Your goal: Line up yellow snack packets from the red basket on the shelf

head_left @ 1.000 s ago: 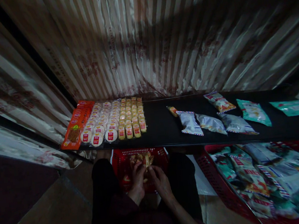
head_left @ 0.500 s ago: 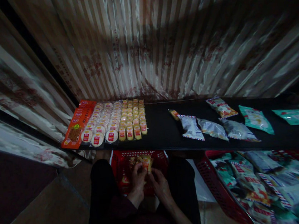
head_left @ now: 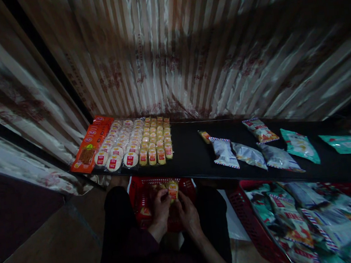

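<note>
Between my two hands is a small yellow snack packet (head_left: 173, 191) with a red and orange label, held upright above a red plastic basket (head_left: 138, 190). My left hand (head_left: 161, 209) pinches its left side, and the fingers of my right hand (head_left: 188, 214) close on its lower right. More small packets lie in the basket, partly hidden by my hands. On the black shelf (head_left: 186, 147) just beyond, similar yellow packets (head_left: 155, 144) stand in tight rows. Beside them are rows of round white wrapped snacks (head_left: 119, 150) and orange bags (head_left: 90, 145) at the left end.
Several silver bags (head_left: 249, 155) and teal bags (head_left: 300, 144) lie loosely on the shelf's right part, beside a single small packet (head_left: 204, 136). A large red basket (head_left: 252, 220) full of bags stands at lower right. A striped curtain (head_left: 160, 57) hangs behind.
The yellow packet has turned more upright, and its label shows more plainly between my fingers. Both hands stay over the basket. The view has shifted slightly.
</note>
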`<state>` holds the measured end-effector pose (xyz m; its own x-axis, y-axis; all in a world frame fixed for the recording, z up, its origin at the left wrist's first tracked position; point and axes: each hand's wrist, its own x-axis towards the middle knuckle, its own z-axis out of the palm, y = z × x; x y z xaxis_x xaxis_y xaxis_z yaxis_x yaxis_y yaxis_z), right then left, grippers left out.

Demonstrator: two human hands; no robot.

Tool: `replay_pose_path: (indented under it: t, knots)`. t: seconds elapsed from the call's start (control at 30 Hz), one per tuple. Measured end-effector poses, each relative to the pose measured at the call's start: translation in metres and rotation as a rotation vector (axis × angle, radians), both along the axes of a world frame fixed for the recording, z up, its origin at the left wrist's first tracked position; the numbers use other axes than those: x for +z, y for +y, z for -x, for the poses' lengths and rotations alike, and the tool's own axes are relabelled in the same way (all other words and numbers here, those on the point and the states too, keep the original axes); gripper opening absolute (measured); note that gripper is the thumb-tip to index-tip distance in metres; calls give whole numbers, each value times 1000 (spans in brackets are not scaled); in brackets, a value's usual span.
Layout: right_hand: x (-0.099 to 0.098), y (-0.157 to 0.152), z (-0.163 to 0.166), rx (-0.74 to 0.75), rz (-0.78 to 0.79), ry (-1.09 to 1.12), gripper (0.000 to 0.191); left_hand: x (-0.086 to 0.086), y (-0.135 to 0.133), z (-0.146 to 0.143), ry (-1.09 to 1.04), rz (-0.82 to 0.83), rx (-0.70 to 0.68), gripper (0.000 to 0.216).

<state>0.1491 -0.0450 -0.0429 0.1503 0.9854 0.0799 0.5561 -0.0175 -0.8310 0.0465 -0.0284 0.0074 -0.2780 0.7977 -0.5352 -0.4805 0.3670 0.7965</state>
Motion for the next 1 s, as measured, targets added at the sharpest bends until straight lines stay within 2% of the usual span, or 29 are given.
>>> replay_pose_path:
  t: [0.4,0.6,0.83,1.0]
  knots:
    - [16,21,-5,18,-29,-26,41,7,14,2,129,-33,-82,23]
    - [18,35,-8,26,-45,-51,43,7,23,0,115,-88,-113,26]
    - [22,57,-14,38,-101,-51,43,17,36,-2,252,-146,-131,26]
    - [31,73,-16,46,-59,-55,45,23,48,-4,285,-165,-166,31]
